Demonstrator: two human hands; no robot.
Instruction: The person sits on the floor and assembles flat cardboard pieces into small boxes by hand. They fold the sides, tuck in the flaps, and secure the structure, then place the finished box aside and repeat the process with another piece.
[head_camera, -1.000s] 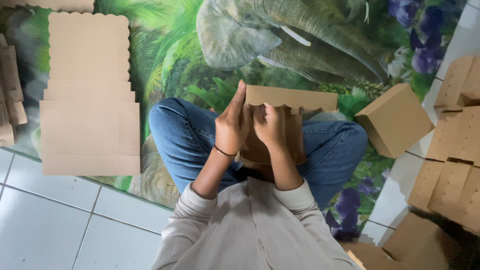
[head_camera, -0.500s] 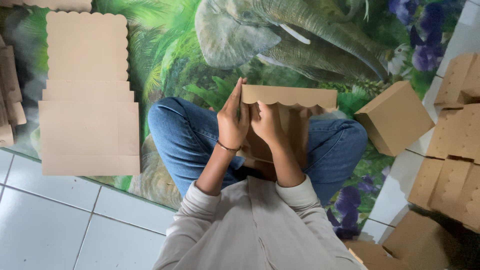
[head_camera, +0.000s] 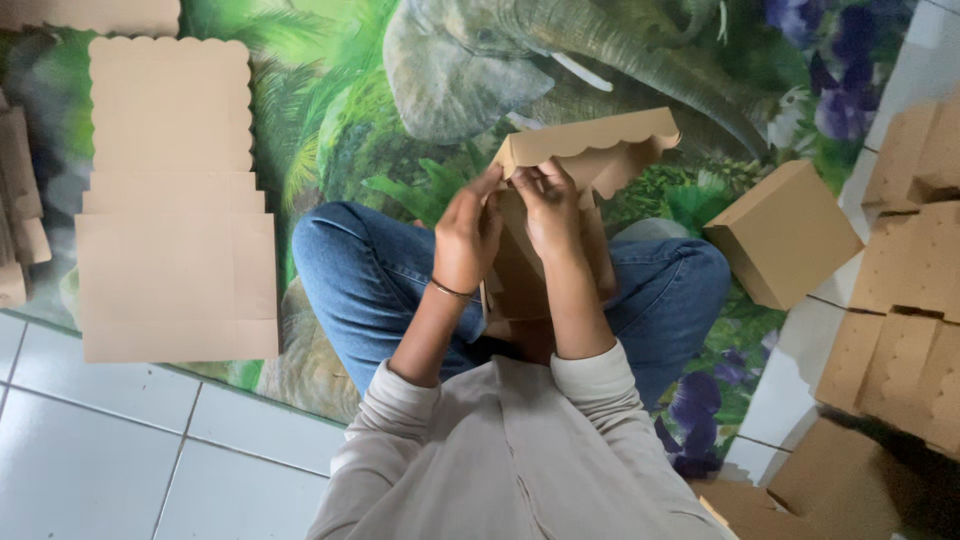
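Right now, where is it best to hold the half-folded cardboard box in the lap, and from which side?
Probably at the box's upright side panels below the scalloped lid flap, one hand from each side. The left hand and right hand both sit near the hinge; the flap looks thin and bendable.

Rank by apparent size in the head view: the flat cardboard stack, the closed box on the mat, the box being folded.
1. flat cardboard stack
2. and 3. unsure: closed box and box being folded, held by both hands, look alike; the folded one is partly hidden and nearer.
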